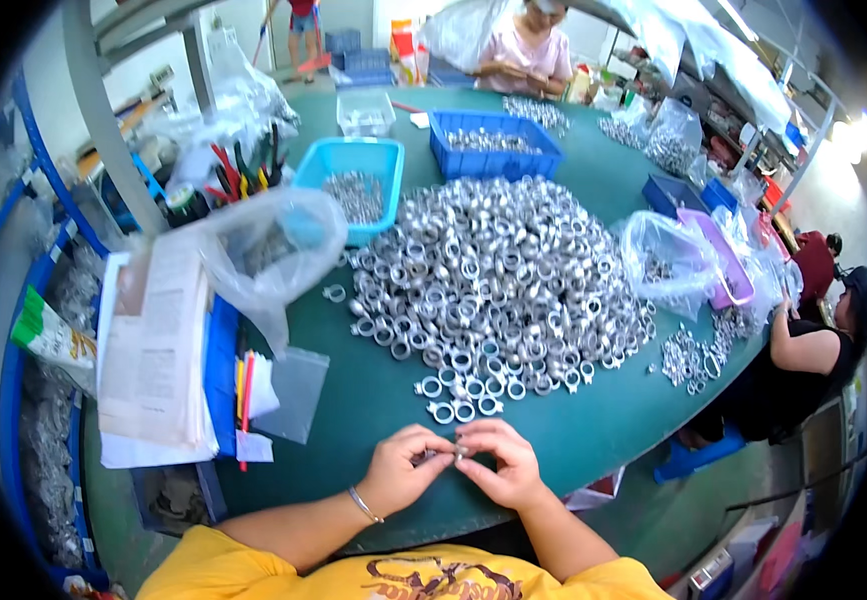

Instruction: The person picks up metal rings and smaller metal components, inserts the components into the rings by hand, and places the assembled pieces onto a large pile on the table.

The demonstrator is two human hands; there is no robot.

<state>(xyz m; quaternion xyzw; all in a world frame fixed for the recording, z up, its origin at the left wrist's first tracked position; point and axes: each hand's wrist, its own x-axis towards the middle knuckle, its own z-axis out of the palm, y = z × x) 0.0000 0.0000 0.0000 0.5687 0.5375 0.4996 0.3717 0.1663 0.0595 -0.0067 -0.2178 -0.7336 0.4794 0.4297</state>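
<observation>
Close to the table's near edge, my left hand point(406, 472) and my right hand point(503, 468) meet fingertip to fingertip. Both are closed in a pinch around a small silvery metal part point(461, 452), whose exact shape the fingers mostly cover. Just beyond them lie a few loose metal rings point(464, 410), each with a small lug. These rings trail off a large heap of similar metal rings point(513, 280) that spreads over the middle of the green table point(353, 400).
A turquoise tray point(398, 160) and a blue crate point(498, 166) hold small metal parts behind the heap. Papers point(158, 350), pens and a clear bag point(303, 395) lie left. A purple basket point(723, 258) stands right. One person point(803, 345) sits at right, another point(528, 50) works opposite.
</observation>
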